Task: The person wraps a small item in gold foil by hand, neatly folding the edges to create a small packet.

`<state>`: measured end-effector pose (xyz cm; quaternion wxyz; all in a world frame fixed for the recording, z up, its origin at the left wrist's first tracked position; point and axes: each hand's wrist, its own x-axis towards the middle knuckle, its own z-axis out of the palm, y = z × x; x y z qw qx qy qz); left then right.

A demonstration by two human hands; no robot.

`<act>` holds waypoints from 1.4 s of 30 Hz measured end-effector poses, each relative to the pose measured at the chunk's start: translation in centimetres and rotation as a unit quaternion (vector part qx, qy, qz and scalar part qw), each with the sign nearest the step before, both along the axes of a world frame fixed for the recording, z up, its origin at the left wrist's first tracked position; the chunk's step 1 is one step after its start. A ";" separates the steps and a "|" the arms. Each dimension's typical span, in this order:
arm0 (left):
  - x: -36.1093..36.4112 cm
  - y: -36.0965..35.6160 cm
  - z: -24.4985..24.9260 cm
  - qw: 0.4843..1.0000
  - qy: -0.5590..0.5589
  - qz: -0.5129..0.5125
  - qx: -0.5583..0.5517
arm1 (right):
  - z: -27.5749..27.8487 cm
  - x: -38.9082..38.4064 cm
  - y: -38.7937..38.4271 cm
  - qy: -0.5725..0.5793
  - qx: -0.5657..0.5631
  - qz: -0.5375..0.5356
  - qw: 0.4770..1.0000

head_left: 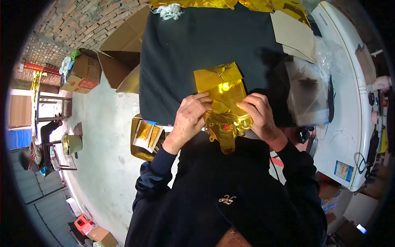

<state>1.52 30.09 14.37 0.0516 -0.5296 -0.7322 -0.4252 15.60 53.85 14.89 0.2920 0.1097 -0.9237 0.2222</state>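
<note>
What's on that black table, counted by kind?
Gold foil piece, held by left hand and right hand: 1
Gold foil heap at far edge: 1
White string bundle: 1
Cardboard sheets: 2
Clear plastic bag: 1
Total: 6

No text can be read with certainty. The cardboard box (84, 74) at the far left has red print on its side, but the letters are too small. The white appliance (349, 123) at the right carries a small blue label (342, 171) at its near end, also not legible. A printed patch on the plastic bag (306, 94) is blurred. The gold foil piece (224, 103) shows a pressed pattern and a red spot, no letters.
</note>
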 end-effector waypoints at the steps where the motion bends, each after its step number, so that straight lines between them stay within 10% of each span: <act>1: 0.2 0.0 -0.1 1.000 0.002 -0.002 -0.004 | -0.3 0.1 0.1 0.003 -0.002 0.006 1.000; 42: 0.8 -1.4 0.1 0.994 0.050 0.008 -0.094 | 0.9 -3.8 2.6 -0.116 0.187 -0.023 0.975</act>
